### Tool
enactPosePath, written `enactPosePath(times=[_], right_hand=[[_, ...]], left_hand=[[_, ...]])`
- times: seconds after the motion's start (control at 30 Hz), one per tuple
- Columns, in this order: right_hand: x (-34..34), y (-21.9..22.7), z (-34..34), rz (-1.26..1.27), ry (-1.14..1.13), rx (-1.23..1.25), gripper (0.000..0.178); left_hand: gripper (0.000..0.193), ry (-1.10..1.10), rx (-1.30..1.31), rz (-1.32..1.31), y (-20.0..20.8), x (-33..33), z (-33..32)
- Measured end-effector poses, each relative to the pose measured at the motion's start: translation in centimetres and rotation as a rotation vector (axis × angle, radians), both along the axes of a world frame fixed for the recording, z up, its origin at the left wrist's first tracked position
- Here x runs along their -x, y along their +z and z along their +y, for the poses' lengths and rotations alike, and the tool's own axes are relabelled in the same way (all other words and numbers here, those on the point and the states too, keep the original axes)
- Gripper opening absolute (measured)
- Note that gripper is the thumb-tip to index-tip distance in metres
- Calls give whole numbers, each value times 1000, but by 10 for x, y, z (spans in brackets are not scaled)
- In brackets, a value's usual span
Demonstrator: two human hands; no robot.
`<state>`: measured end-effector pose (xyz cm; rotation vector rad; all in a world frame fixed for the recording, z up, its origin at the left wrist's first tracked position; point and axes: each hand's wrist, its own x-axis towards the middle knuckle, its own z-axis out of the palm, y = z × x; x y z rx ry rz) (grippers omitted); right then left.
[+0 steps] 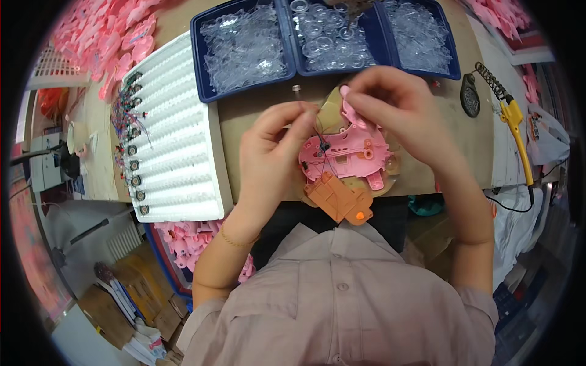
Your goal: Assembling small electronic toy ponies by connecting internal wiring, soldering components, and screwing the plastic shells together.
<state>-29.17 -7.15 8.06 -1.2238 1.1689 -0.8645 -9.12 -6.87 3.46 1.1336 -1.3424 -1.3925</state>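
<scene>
Over the bench in front of me, a pink plastic toy shell (349, 155) lies on a yellowish, see-through fixture (331, 105). My left hand (268, 143) is closed in a pinch on thin wires (319, 131) at the shell's left. Just above those fingertips stands a small silver-tipped part (296, 89); whether it is joined to the wires is hidden. My right hand (400, 110) pinches the pink shell's narrow upper end between thumb and fingers. Below the shell, an orange plastic case (337, 198) with a bright orange knob hangs over the bench's near edge, wires running to it.
Blue bins (244, 93) of see-through plastic parts stand at the back. At left is a white ridged foam tray (177, 134) with wired round parts along its edge. Pink pieces (104, 39) pile up far left. A yellow soldering iron (517, 137) rests at right beside a coiled holder.
</scene>
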Motion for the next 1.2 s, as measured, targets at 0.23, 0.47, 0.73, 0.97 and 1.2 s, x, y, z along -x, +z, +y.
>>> enactPosePath(times=[0.23,0.47,0.73,0.97,1.2], right_hand=[[23,-5,76,-51,-12,-129,12],[6,-4,87,481,-19,333,11],[-14,-42,58,833,24,576,10],[-20,-55,57,941,98,608,11],[-24,-42,55,1015,180,581,14]], left_hand=[[18,-82,248,-302,5,0,16],[35,-208,613,-609,1,5,9],[21,-329,251,-409,-14,-9,-8],[12,-56,631,-560,-30,5,4],[16,-97,572,-508,-29,2,5]])
